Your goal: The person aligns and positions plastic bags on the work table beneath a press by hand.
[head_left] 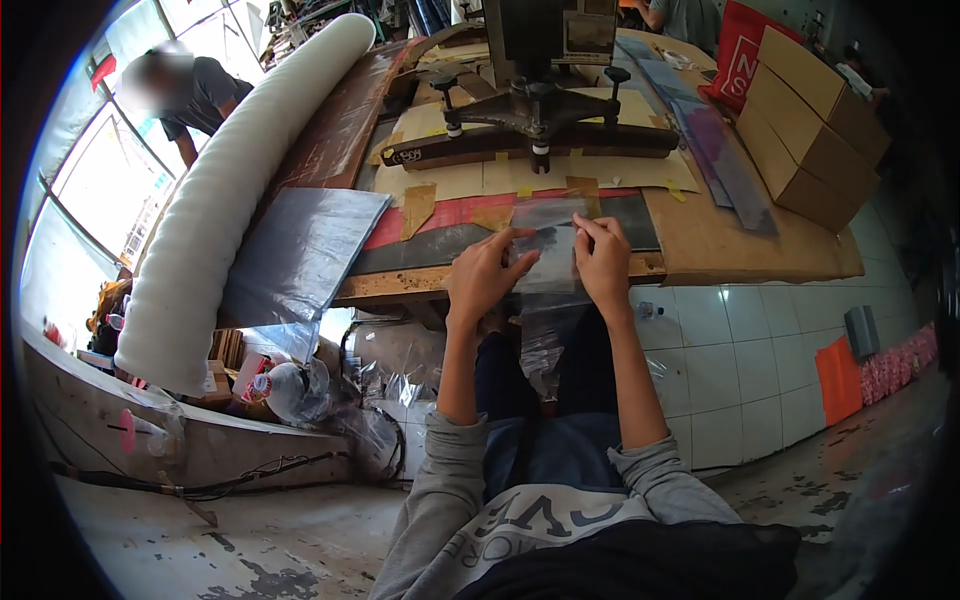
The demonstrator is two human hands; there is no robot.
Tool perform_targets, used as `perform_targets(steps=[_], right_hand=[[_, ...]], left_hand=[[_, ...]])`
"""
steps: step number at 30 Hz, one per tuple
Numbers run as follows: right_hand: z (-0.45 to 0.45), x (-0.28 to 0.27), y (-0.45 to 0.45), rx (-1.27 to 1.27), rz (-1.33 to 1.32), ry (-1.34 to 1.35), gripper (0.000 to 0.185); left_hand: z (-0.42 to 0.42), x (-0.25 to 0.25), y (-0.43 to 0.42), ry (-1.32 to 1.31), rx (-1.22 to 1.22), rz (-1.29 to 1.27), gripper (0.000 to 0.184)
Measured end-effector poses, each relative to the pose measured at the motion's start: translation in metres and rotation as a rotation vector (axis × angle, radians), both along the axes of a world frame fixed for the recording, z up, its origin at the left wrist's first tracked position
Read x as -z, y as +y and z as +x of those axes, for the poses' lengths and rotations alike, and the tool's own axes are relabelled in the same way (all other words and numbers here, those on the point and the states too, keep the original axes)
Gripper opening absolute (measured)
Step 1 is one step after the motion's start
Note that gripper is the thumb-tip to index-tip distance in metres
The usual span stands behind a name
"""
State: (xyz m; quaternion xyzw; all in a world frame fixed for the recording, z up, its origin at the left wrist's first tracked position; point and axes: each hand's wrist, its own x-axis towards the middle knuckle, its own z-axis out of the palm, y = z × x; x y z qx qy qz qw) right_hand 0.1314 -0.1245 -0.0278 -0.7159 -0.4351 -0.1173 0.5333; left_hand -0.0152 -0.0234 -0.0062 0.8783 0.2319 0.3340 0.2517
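Note:
A clear plastic sheet (549, 262) spans the space between my hands at the front edge of the worktable (400, 287). My right hand (604, 262) pinches its right edge between thumb and fingers. At its left side is my left hand (482, 278), with thumb and forefinger curved on the plastic. Just beyond both hands, a machine head (540, 115) with a dark horizontal bar stands over cream-coloured boards (455, 180). Strips of brown tape (418, 212) lie on the red and black surface near my left hand.
A stack of clear plastic sheets (305, 245) and a long white foam roll (240, 200) lie to the left. Cardboard boxes (810, 130) and a red bag (745, 55) stand at the right. Another person (200, 95) bends beyond the roll. A large bottle (295, 390) sits below the table.

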Motion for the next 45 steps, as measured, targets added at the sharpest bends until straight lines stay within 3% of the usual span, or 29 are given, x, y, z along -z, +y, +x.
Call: perform_targets(steps=[45], right_hand=[[-0.0015,0.0006,0.0006,0.001,0.009,-0.022,0.022]], left_hand=[[0.0004,0.0005,-0.0011,0.007,-0.017,0.016,0.031]])
